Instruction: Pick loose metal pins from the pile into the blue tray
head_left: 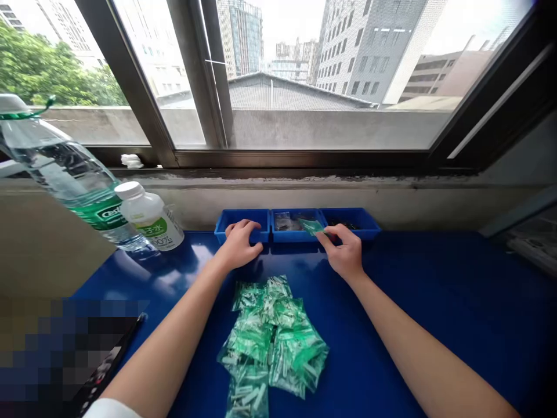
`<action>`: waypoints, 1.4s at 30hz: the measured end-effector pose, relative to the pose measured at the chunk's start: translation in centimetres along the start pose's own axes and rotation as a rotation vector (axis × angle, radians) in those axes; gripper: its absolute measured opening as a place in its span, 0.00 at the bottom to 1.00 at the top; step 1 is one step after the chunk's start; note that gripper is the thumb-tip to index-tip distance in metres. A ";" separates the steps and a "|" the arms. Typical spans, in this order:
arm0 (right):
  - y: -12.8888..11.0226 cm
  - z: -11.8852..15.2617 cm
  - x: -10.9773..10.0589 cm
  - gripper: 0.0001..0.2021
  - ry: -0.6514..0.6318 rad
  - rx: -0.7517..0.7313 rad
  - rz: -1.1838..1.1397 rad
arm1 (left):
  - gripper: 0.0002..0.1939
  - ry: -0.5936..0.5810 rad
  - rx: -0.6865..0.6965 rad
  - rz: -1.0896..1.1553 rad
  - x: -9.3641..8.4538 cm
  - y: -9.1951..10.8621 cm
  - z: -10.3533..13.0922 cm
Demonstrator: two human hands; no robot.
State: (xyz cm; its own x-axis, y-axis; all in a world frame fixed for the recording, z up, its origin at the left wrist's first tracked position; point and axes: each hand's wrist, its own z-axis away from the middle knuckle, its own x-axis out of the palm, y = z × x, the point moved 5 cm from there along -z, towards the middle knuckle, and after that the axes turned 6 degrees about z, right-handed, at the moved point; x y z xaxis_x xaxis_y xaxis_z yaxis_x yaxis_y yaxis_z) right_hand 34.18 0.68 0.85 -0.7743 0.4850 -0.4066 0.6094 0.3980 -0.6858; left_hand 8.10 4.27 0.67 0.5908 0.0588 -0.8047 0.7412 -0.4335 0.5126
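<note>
Three blue bins stand side by side against the wall. My left hand [240, 244] rests over the front rim of the left bin [223, 223], thumb spread from the fingers; the fingertips are partly hidden. Between thumb and forefinger of my right hand [346, 249] is a small green-tinted plastic bag [310, 226], held over the middle bin [289, 237]. Clear plastic packets [285, 220] lie in that bin. Small dark pieces [343, 223] fill part of the right bin [369, 230]. Nearer me lies a pile of green-tinted bags [274, 331] containing small whitish rods.
At the left stand a large water bottle [65, 168] and a white bottle [150, 217] with a green label. A dark object [107, 363] lies at the blue table's [435, 313] left edge. Behind the bins rise a low wall [413, 203] and a window.
</note>
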 end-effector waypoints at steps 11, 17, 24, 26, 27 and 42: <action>-0.9 3.8 5.4 0.19 -0.369 0.594 -0.689 | 0.20 0.001 0.157 0.586 1.7 3.1 1.4; -1.4 4.3 6.3 0.17 -0.501 0.504 -0.617 | 0.28 -0.049 -0.042 0.944 3.2 2.2 1.8; -1.5 4.8 6.4 0.22 -0.534 0.439 -0.480 | 0.11 0.318 0.029 0.621 1.5 1.5 2.0; -1.9 5.1 6.3 0.21 -0.566 0.374 -0.405 | 0.09 0.492 0.066 0.360 0.2 1.3 2.4; -2.2 5.2 6.3 0.20 -0.593 0.313 -0.351 | 0.10 0.542 0.073 0.242 -0.2 1.2 2.6; -6.0 6.6 6.5 0.21 -0.856 -0.334 0.053 | 0.22 0.497 -0.151 -0.117 -0.5 -0.9 2.2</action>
State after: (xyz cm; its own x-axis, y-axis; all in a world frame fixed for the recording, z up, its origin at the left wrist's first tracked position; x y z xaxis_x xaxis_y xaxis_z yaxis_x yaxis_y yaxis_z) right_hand 24.38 -3.74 -1.69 -0.5249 -0.1793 -0.8321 0.5624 0.6607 -0.4972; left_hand 6.40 2.64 -0.08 0.5543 0.5336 -0.6388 0.8270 -0.2665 0.4949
